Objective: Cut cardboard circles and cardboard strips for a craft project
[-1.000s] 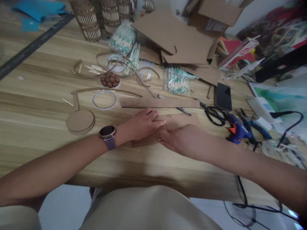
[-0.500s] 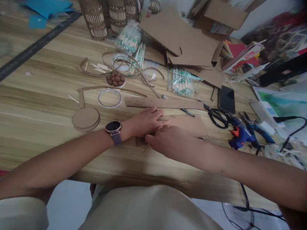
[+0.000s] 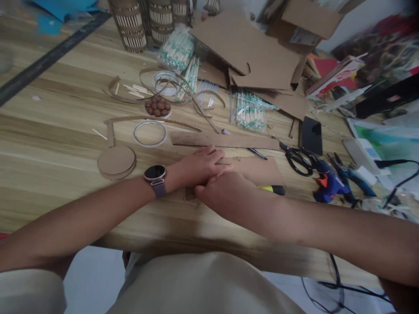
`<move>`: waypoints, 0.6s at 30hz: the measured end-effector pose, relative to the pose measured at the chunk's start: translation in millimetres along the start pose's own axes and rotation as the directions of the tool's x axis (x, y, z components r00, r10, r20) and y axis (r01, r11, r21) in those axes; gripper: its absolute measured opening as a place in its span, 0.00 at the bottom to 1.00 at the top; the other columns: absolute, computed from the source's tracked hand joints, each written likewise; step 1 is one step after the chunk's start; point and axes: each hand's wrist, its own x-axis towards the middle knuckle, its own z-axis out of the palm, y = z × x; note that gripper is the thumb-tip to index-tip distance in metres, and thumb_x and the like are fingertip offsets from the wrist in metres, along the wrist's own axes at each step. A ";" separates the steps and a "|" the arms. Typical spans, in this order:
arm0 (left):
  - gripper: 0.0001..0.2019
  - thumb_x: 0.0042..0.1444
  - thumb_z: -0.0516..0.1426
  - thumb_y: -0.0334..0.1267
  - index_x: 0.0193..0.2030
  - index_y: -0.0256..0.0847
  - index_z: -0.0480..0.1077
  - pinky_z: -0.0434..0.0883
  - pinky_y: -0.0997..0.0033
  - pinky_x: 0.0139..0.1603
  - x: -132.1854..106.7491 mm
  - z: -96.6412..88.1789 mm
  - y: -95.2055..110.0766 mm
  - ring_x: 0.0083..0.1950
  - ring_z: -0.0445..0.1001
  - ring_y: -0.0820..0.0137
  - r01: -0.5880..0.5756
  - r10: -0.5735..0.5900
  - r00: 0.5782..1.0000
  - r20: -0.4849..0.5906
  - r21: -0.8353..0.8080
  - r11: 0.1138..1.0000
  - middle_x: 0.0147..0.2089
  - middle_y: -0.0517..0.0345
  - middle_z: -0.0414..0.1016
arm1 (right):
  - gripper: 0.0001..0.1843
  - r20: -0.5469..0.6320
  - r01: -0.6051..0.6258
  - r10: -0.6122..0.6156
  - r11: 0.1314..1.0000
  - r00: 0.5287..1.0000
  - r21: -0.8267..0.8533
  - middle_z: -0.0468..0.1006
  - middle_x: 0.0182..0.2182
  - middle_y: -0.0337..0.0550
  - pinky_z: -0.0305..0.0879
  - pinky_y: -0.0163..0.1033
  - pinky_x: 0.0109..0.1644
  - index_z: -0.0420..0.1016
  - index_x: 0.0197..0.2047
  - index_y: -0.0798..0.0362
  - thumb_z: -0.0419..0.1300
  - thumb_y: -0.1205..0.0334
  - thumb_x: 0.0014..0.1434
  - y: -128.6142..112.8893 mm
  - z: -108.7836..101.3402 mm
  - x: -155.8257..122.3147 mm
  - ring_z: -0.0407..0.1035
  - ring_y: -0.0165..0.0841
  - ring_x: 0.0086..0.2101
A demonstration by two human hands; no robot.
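My left hand point(image 3: 204, 165), a watch on its wrist, lies over a flat piece of cardboard point(image 3: 262, 169) with fingers stretched out. Against it, my right hand point(image 3: 221, 189) is closed with fingers curled under; whatever they hold is hidden. A cardboard corner shows below the hands. Just beyond lies a long cardboard strip point(image 3: 222, 140), with a pen point(image 3: 257, 153) partly beneath it. A yellow and black tool point(image 3: 276, 189) pokes out behind my right forearm, its kind unclear.
Stacked cardboard discs point(image 3: 117, 161), a tape ring point(image 3: 149, 133) and a dish of brown balls point(image 3: 157, 107) are at left. Scissors point(image 3: 298, 160), a blue glue gun point(image 3: 329, 185), pliers point(image 3: 355, 176) and a phone point(image 3: 310, 135) lie right. Bagged sticks point(image 3: 250, 111) and cardboard sheets point(image 3: 262, 56) are behind.
My right hand and forearm have shifted slightly left and down, uncovering more of the yellow and black tool. My left hand stays almost in place.
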 end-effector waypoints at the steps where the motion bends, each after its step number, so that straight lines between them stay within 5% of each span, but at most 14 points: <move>1: 0.15 0.69 0.53 0.35 0.59 0.46 0.73 0.67 0.59 0.56 0.0 0.1 0.4 0.54 0.64 0.58 0.004 -0.004 1.000 0.000 0.004 1.000 0.55 0.46 0.69 | 0.24 -0.001 -0.007 0.007 1.000 1.000 0.001 0.86 0.38 0.54 0.71 0.45 0.33 0.79 0.50 0.53 0.55 0.80 0.55 -0.7 -0.7 0.5 0.81 0.49 0.36; 12: 0.20 0.69 0.52 0.34 0.67 0.45 0.68 0.66 0.57 0.60 -1.2 -3.4 -0.3 0.57 0.64 0.56 -0.033 0.033 0.997 0.065 0.001 0.999 0.59 0.43 0.68 | 0.22 0.145 -0.018 0.018 1.000 0.989 -0.004 0.85 0.40 0.57 0.68 0.41 0.31 0.79 0.49 0.53 0.53 0.80 0.58 7.1 -4.0 2.1 0.81 0.48 0.37; 18: 0.20 0.70 0.51 0.34 0.66 0.41 0.69 0.67 0.56 0.59 -1.9 1.5 0.3 0.56 0.65 0.54 -0.050 0.049 0.999 0.020 0.035 0.998 0.56 0.40 0.69 | 0.21 0.162 -0.099 0.096 0.995 0.982 0.013 0.85 0.36 0.53 0.54 0.36 0.25 0.78 0.50 0.53 0.54 0.80 0.59 24.6 18.0 -19.0 0.78 0.39 0.30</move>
